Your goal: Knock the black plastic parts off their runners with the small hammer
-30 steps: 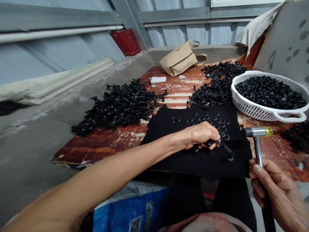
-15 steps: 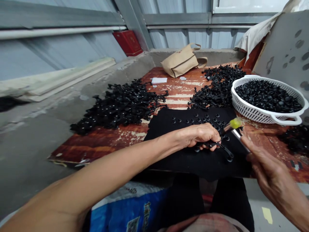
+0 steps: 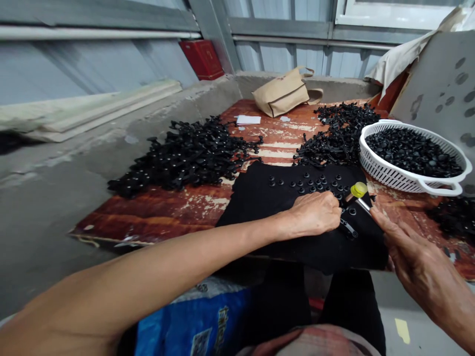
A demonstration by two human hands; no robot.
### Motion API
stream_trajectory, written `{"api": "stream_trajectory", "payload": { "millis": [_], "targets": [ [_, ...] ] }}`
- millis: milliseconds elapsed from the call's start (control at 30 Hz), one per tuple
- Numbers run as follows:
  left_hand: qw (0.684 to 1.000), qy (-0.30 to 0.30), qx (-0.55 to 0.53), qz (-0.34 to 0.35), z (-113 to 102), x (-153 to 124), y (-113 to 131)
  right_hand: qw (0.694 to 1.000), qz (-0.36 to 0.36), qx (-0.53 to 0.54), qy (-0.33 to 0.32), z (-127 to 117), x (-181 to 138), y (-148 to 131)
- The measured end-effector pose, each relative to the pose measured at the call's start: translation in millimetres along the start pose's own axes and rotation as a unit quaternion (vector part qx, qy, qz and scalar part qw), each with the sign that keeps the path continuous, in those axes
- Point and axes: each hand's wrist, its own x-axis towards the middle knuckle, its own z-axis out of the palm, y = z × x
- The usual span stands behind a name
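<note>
My left hand [image 3: 315, 214] rests on a black cloth [image 3: 297, 232] and pinches a black plastic strap piece [image 3: 348, 227], of which only one end shows. My right hand [image 3: 415, 264] grips a small hammer [image 3: 359, 194] with a metal shaft and a yellow-tipped head; the head is down at the cloth, right beside my left fingertips. Several small black buttons [image 3: 315, 184] lie loose on the cloth just beyond my left hand.
A white basket [image 3: 415, 180] full of black buttons stands at the right. Heaps of black strap pieces lie at the left [image 3: 193, 155] and far middle [image 3: 337, 133] of the worn red board [image 3: 166, 207]. A tan bag [image 3: 284, 91] lies at the back.
The hammer has swung down from upright at the right to strike beside my left fingertips. My left hand has stayed on the strap piece.
</note>
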Motion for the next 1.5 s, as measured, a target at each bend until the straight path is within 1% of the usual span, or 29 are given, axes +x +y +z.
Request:
{"api": "stream_trajectory", "payload": {
  "millis": [67, 133, 200, 233, 333, 367, 433, 500, 533, 567, 700, 767, 900, 1033, 1133, 1200, 1400, 1500],
  "targets": [
    [1.000, -0.010, -0.013, 0.002, 1.4, 2.0, -1.7, 1.000, -0.009, 0.009, -0.008, 0.5, -2.1, 3.3],
    [0.996, -0.047, -0.071, 0.003, 2.9, 6.5, -7.2, 0.999, -0.018, 0.033, -0.019, -0.6, -3.2, 4.5],
    [0.987, -0.073, -0.139, 0.019, 4.3, 10.8, -14.7, 0.998, -0.023, 0.057, -0.011, -2.7, -2.9, 1.8],
    [0.981, -0.081, -0.171, 0.033, 4.8, 12.2, -18.4, 0.998, -0.023, 0.066, 0.005, -3.7, -2.5, -0.7],
    [0.957, -0.075, -0.271, 0.075, 5.7, 13.6, -26.7, 0.994, -0.022, 0.077, 0.072, -3.2, -1.8, -6.8],
    [0.946, -0.075, -0.306, 0.076, 5.7, 13.7, -28.3, 0.994, -0.022, 0.076, 0.079, -1.7, -2.2, -6.6],
    [0.933, -0.082, -0.347, 0.050, 5.2, 15.0, -29.9, 0.996, -0.018, 0.062, 0.054, 1.8, -3.6, -3.0],
    [0.933, -0.103, -0.346, 0.010, 3.6, 18.0, -30.2, 0.999, -0.012, 0.051, 0.007, 3.0, -4.7, 1.4],
    [0.936, -0.114, -0.334, -0.008, 2.3, 19.9, -30.1, 0.999, -0.009, 0.053, -0.007, 1.9, -4.8, 2.2],
    [0.938, -0.125, -0.322, -0.022, 0.6, 21.7, -29.8, 0.998, -0.011, 0.061, -0.007, -0.3, -4.3, 1.7],
    [0.941, -0.167, -0.287, -0.056, -7.7, 26.1, -27.3, 0.995, -0.005, 0.083, 0.062, -12.4, -0.3, -8.2],
    [0.944, -0.179, -0.272, -0.055, -10.7, 25.9, -25.6, 0.994, -0.004, 0.081, 0.067, -13.7, -0.1, -9.7],
    [0.950, -0.175, -0.255, -0.034, -12.5, 22.2, -22.4, 0.996, 0.003, 0.083, 0.033, -5.5, -6.6, -1.1],
    [0.941, -0.178, -0.286, -0.037, -11.4, 17.7, -20.1, 0.994, 0.039, 0.099, 0.019, 2.7, -15.9, 6.2],
    [0.935, -0.160, -0.314, -0.044, -9.9, 13.0, -20.9, 0.991, 0.079, 0.110, 0.008, 6.0, -21.3, 6.5],
    [0.932, -0.159, -0.323, -0.042, -8.8, 8.3, -22.9, 0.990, 0.087, 0.108, 0.007, 7.5, -24.9, 5.6],
    [0.913, -0.186, -0.362, -0.035, -7.6, -10.0, -29.1, 0.996, 0.038, 0.082, 0.003, 9.2, -39.2, 2.9],
    [0.914, -0.182, -0.361, -0.029, -7.1, -15.0, -31.4, 0.998, 0.018, 0.067, -0.011, 12.4, -46.4, 2.2]
  ]
}}
